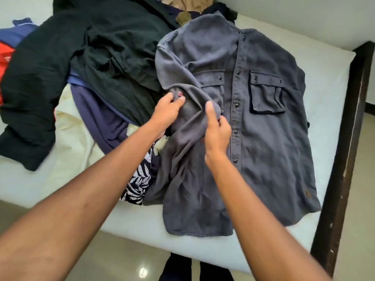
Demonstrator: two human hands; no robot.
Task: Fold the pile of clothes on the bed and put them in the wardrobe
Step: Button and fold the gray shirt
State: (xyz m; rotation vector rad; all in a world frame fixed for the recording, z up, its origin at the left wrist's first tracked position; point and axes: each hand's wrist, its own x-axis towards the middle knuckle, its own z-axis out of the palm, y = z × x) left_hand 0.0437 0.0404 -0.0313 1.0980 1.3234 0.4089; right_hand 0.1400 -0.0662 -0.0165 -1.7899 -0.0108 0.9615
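- Grey shirt (263, 138): spread front-up on the bed (328, 82), on the right part of the mattress, collar at the far end, hem close to the near edge.
- Placket buttoned down the middle; two flap chest pockets, one each side of it.
- Left hand (167, 111): pinches the sleeve cuff (178, 92) right beside a pink snap; fingers (179, 100) clenched on the fabric.
- Right hand (217, 132): grasps a fold of the same sleeve lower down, thumb pointing up over the cloth, other fingers curled round it, just left of the placket.
- Sleeve bunched between both hands, lying across the view-left chest pocket and hiding part of it.
- Pile of clothes (91, 63): unfolded, left of the shirt and touching its edge.
- Black garment (60, 67) on top of the pile, navy garment (97, 118) under it, cream fabric (75, 142) beneath both.
- Leaf-print piece (140, 183) pokes out under the shirt's near-left side.
- Red cloth (4, 63) and blue cloth (16, 31) at the far-left edge; tan cloth (192, 3) at the top, beyond the collar.
- Dark bed frame (349, 138) along the right side; glossy tiled floor (101, 260) below the near edge.
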